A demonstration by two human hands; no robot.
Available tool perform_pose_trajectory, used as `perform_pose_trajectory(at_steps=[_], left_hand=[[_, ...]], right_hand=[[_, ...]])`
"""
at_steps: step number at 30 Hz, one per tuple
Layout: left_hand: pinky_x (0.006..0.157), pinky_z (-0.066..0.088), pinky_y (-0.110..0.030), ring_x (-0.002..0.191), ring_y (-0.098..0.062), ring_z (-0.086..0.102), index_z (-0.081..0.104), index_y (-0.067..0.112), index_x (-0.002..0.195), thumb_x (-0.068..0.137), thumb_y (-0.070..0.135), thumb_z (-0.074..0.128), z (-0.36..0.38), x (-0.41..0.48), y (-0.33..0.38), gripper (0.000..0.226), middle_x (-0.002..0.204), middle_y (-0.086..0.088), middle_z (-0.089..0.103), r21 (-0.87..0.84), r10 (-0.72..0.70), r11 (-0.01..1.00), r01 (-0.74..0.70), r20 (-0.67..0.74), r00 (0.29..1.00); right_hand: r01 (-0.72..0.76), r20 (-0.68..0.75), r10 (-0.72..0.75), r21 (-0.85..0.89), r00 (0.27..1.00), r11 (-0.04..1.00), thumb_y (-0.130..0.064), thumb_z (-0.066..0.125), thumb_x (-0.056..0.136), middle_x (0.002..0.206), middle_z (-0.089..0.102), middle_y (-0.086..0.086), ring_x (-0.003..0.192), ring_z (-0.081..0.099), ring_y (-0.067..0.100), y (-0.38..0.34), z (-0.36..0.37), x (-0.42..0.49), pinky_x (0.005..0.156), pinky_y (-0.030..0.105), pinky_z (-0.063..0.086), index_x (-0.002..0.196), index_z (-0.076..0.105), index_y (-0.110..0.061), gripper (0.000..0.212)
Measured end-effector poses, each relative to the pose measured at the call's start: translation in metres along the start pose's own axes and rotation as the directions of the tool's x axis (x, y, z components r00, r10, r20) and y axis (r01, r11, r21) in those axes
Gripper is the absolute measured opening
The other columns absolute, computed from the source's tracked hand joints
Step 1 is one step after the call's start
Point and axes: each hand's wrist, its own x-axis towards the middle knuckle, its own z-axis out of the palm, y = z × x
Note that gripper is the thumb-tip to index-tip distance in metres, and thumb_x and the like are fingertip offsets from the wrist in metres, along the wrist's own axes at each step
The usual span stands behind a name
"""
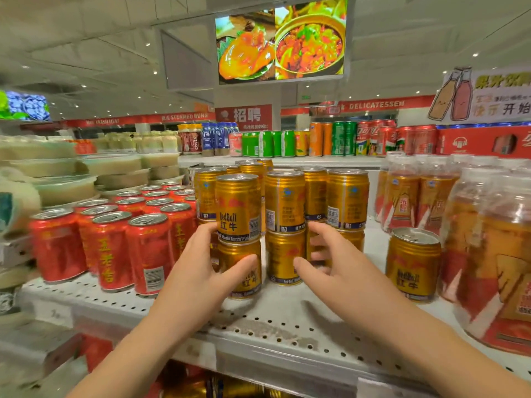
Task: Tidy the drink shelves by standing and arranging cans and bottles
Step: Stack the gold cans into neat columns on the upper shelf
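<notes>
Starting at the left, leave the red herbal tea cans [149, 254] alone: they stand upright in rows just beside your work. Your left hand [207, 262] is curled round the lower Red Bull can [244, 271] of the front-left stack. The thumb lies across its front and the fingers wrap its left side, up near the seam where the upper Red Bull can [238, 208] sits on it. I judge you are squaring this two-high column, so slide it from the bottom can rather than lifting. Move slowly, because the top can only rests there and could tip off if you jerk. Just to the right, your right hand [330, 262] is open with the fingers spread and grips nothing. Its thumb is close to the foot of the middle stack [283, 257] and its fingers reach toward the gap on that stack's right. It is blurred, so you cannot tell whether it touches. Lay that palm flat against the stack to steady it, and press the columns together until labels face front. Further right, well apart from both hands, a lone Red Bull can [412, 262] stands upright on the perforated shelf [287, 320], just beside the bottled drink packs [488, 254]. It probably belongs with the group.
</notes>
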Motion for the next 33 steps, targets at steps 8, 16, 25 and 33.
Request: perform_pose_trajectory(at_steps=[8,16,25,33], left_hand=[[0.1,0.048,-0.03,0.12,0.002,0.05,0.041,0.037,0.143,0.079,0.065,0.072,0.007,0.035,-0.022,0.076,0.132,0.015,0.053,0.012,0.087,0.996,-0.087,0.032,0.996],[0.093,0.048,-0.023,0.114,0.013,0.052,0.045,0.048,0.134,0.084,0.063,0.069,0.012,0.039,-0.034,0.058,0.126,0.028,0.053,-0.147,0.071,0.988,-0.057,0.09,0.993],[0.093,0.056,-0.037,0.108,0.006,0.064,0.048,0.046,0.129,0.08,0.061,0.072,0.008,0.035,-0.034,0.057,0.119,0.029,0.065,-0.292,0.03,0.956,-0.006,0.08,0.996],[0.086,0.054,-0.027,0.105,0.012,0.062,0.05,0.046,0.128,0.082,0.06,0.07,0.001,0.03,-0.034,0.052,0.116,0.037,0.062,-0.254,0.06,0.966,-0.043,0.059,0.996]], right_hand=[[-0.022,-0.169,0.02,-0.013,0.985,1.0,-0.063,0.072,0.075,0.102,0.044,-0.061,0.093,0.055,-0.024,-0.011,0.033,0.031,0.068,0.008,0.047,0.094,0.023,-0.088,0.058],[-0.02,-0.208,0.031,0.053,0.978,0.998,-0.049,0.079,0.079,0.101,0.061,-0.041,0.085,0.066,-0.008,-0.002,0.034,0.028,0.064,0.006,0.049,0.121,0.043,-0.054,0.055],[0.032,-0.141,-0.027,0.033,0.99,0.999,-0.063,0.069,0.081,0.117,0.063,-0.034,0.105,0.062,-0.008,-0.003,0.035,0.013,0.074,0.007,0.052,0.129,0.049,-0.053,0.053],[0.058,-0.18,-0.053,0.023,0.982,0.998,-0.06,0.074,0.078,0.116,0.064,-0.033,0.103,0.063,-0.01,0.001,0.038,0.016,0.076,0.014,0.053,0.132,0.051,-0.048,0.06]])
